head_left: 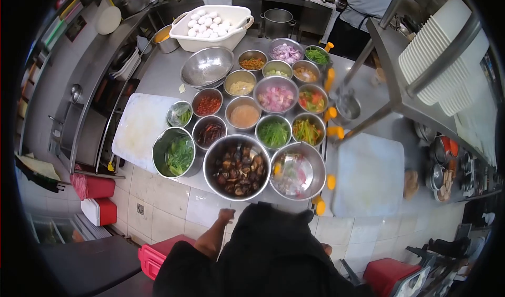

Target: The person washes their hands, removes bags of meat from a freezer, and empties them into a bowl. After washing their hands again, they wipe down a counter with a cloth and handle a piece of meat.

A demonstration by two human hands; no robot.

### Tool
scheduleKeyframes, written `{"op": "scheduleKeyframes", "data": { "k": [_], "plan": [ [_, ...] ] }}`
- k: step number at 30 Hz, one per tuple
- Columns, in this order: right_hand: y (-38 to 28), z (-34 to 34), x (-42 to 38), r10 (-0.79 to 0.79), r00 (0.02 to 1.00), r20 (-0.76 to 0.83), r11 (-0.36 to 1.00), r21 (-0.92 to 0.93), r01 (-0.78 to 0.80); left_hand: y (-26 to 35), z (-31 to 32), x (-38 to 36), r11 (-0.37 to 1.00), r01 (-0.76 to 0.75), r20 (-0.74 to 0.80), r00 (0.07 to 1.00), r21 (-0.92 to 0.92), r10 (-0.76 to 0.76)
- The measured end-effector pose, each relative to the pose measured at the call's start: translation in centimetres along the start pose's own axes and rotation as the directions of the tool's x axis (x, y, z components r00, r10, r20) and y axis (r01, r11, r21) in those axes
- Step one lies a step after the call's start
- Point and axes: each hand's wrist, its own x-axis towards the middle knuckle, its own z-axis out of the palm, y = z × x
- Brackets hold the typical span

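My left hand (226, 216) hangs just in front of the table edge, its fingers curled in with nothing visible in them. Nearest to it is a large steel bowl of dark mushrooms (239, 169). Only a bit of my right hand (327, 249) shows at my side, low and away from the table; its fingers are hidden. Beside the mushrooms stands a steel bowl (307, 163) with a few pinkish scraps inside. A deep pot of leafy greens (179, 155) is to the left. Behind are bowls of chopped greens (274, 133), dried chilies (209, 132) and chopped pink onion (275, 94).
White cutting boards (138, 128) (368, 186) lie left and right. A white tub (239, 36) of eggs is at the back. Stacked plates (431, 60) fill a shelf at right. Another person (368, 5) stands at the far right. Red coolers (100, 211) sit on the floor.
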Motion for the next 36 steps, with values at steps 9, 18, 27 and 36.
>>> {"op": "scheduleKeyframes", "data": {
  "k": [9, 18, 27, 36],
  "plan": [
    [2.3, 1.1, 2.6, -0.112, 0.992, 0.066, 0.980, 0.170, 0.099, 0.8, 0.2, -2.1, 0.863, -0.180, 0.080, 0.984, 0.472, 0.162],
    [4.6, 2.3, 6.3, -0.402, 0.915, -0.018, 0.915, 0.038, 0.402, 0.2, 0.3, -2.0, 0.475, -0.328, 0.159, 0.919, 0.817, 0.361],
    [-2.0, -4.2, -0.9, -0.662, 0.749, -0.028, 0.606, 0.569, 0.556, 0.3, 0.0, -1.3, 0.975, -0.110, 0.048, 0.994, 0.195, 0.102],
    [-16.1, -13.9, -14.5, -0.779, 0.592, -0.206, 0.241, 0.773, 0.587, 1.2, -0.7, -2.0, 0.638, -0.350, 0.200, 0.933, 0.685, 0.298]
  ]
}}
